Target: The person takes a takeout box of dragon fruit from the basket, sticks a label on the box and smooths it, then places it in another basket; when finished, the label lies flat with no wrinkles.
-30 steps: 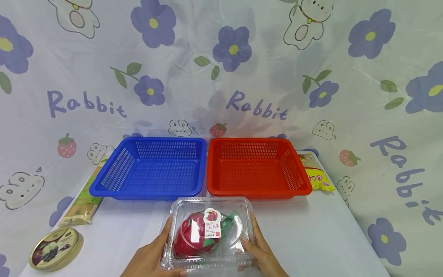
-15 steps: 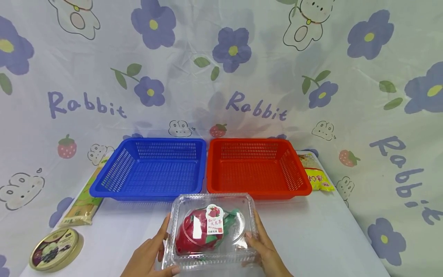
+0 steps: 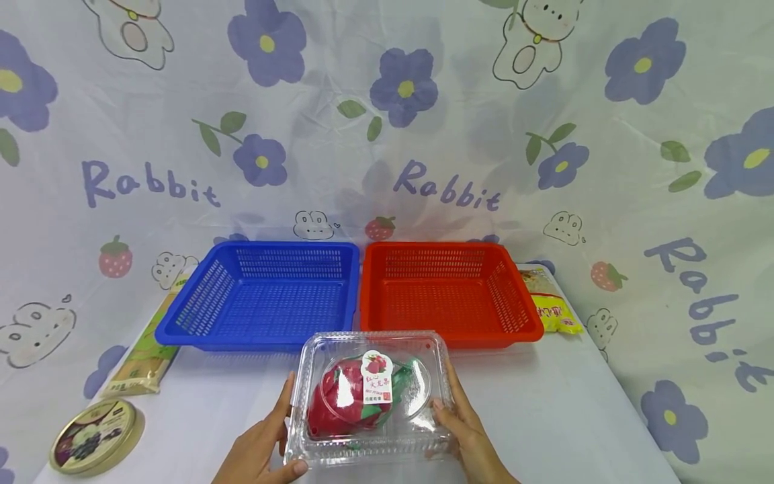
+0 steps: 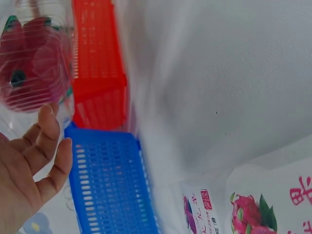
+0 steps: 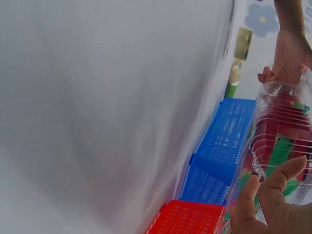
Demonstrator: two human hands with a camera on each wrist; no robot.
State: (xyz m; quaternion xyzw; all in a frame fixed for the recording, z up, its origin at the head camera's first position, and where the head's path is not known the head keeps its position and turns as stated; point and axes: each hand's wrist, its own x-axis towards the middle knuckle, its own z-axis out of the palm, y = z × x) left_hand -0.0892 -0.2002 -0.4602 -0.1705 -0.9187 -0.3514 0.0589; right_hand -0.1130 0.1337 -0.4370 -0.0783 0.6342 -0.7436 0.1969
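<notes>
In the head view, a clear plastic clamshell box (image 3: 417, 403) is held up at the front middle, its lid facing me. Inside lies a red dragon fruit (image 3: 338, 396) with green tips; a white label (image 3: 377, 386) sits on the lid. My left hand (image 3: 260, 444) holds the box's left side, thumb near the front corner. At the opposite side my right hand (image 3: 471, 430) grips the box, with its thumb on the lid. The left wrist view shows bent fingers (image 4: 48, 126) against the box (image 4: 61, 97). In the right wrist view, thumb and fingers close around the box's end (image 5: 273, 146).
Behind the box stand a blue basket (image 3: 254, 339) and a red basket (image 3: 453, 336), side by side. To the left lie a long noodle-like packet (image 3: 136, 370) and a round gold tin (image 3: 93, 437). A yellow packet (image 3: 553, 309) lies right of the red basket.
The clamshell box has moved slightly up and away from me, with both hands following it. My left thumb has shifted left along the front edge. The baskets and packets have stayed put.
</notes>
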